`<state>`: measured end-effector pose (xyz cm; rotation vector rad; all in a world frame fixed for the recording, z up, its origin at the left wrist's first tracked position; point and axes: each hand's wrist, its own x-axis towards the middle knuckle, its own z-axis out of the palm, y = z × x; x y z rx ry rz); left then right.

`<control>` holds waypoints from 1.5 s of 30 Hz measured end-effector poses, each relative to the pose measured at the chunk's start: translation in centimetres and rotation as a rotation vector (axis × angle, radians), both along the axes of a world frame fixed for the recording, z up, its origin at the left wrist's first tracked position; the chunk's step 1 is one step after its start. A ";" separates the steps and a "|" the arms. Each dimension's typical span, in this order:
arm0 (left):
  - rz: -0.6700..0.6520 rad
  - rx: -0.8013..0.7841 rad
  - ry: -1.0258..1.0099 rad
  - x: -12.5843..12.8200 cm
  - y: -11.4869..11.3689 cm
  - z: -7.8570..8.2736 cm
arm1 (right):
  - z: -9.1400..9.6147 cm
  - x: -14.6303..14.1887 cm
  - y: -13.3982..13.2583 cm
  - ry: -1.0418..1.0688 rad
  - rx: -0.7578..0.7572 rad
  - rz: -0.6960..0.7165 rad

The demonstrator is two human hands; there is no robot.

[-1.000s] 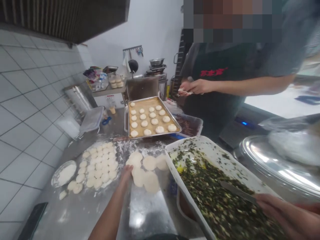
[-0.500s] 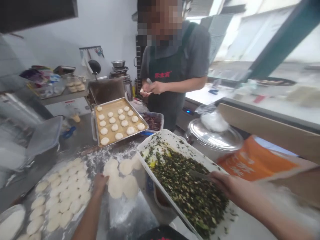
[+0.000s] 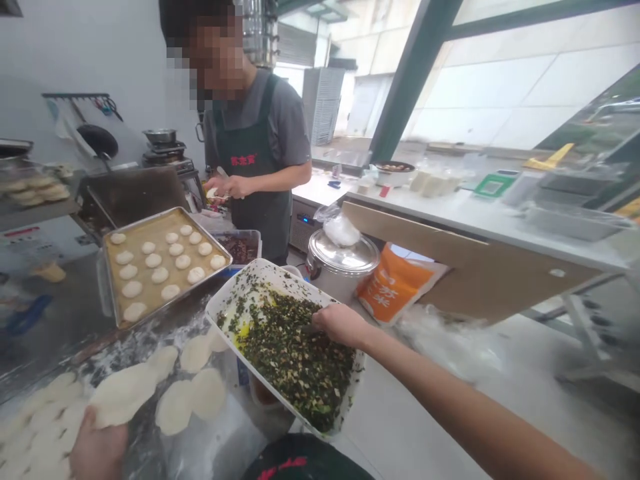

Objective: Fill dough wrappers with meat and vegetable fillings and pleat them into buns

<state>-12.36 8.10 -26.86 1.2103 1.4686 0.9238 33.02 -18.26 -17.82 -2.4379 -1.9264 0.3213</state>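
Observation:
My left hand (image 3: 100,443) grips the near edge of a thin round dough wrapper (image 3: 125,393), raised a little over the floured table. More flat wrappers (image 3: 175,407) lie to its right, some overlapping. In my right hand (image 3: 340,325) is a flat spatula (image 3: 307,328), largely hidden by the fingers and dipped into chopped green filling (image 3: 290,360). The filling lies in a white rectangular tub (image 3: 225,303), which stands tilted toward me. Pale dough rounds (image 3: 40,427) cover the table at the lower left.
A baking tray (image 3: 113,293) with rows of filled dough pieces stands beyond the wrappers. Behind it is a tub of dark red filling (image 3: 240,247). A co-worker (image 3: 255,147) stands across, holding dough and a spatula. A lidded steel pot (image 3: 345,257) and an orange bag (image 3: 395,283) are at right.
The view has swung right. My left hand has drawn back toward me and lifted a wrapper from the group. My right hand remains at the filling with the spatula.

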 end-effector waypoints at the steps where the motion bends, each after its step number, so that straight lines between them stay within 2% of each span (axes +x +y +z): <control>1: 0.026 -0.047 -0.180 0.2 -0.4 0.8 | 0.0 0.0 0.2 0.025 -0.004 0.032; 4: 0.165 -0.120 -0.764 1.8 -2.3 3.3 | -0.1 0.2 0.6 0.108 -0.016 0.126; 5: 0.165 -0.128 -0.922 2.7 -3.1 4.1 | -0.2 0.3 0.7 0.135 -0.022 0.155; 7: 0.107 -0.145 -1.092 4.7 -4.7 5.8 | -0.3 0.4 0.9 0.197 -0.034 0.208; 12: -0.061 -0.171 -1.059 10.1 -8.4 9.1 | -0.7 0.4 1.3 0.395 -0.070 0.311; 16: -0.173 -0.281 -1.067 13.8 -10.7 10.6 | -1.0 0.8 1.1 0.624 -0.111 0.289; 21: -0.370 -0.446 -1.185 18.1 -12.6 10.9 | -1.1 1.4 0.2 0.940 -0.161 0.123; 25: -0.378 -0.571 -1.100 21.0 -13.9 10.2 | 0.5 1.6 -0.5 1.016 -0.119 0.052; 28: -0.310 -0.674 -0.965 22.9 -15.3 10.1 | 2.9 0.9 -1.1 0.960 0.008 0.037; 31: -0.318 -0.786 -0.948 24.6 -16.8 10.7 | 4.7 -1.2 -1.7 0.763 0.235 0.054; 33: -0.345 -0.839 -0.991 25.4 -17.5 11.3 | 4.8 -3.0 -2.1 0.614 0.384 0.086; 36: -0.320 -0.867 -1.018 25.9 -17.8 12.1 | 3.6 -5.7 -2.7 0.388 0.500 0.122; 40: -0.290 -0.906 -0.981 25.6 -17.5 12.1 | 2.5 -6.8 -3.6 0.157 0.494 0.196; 42: -0.273 -0.890 -0.965 25.3 -17.2 11.8 | 2.7 -5.8 -3.9 0.150 0.439 0.215; 45: -0.211 -0.790 -0.931 24.7 -16.5 11.5 | 2.9 -3.1 -3.7 0.151 0.309 0.108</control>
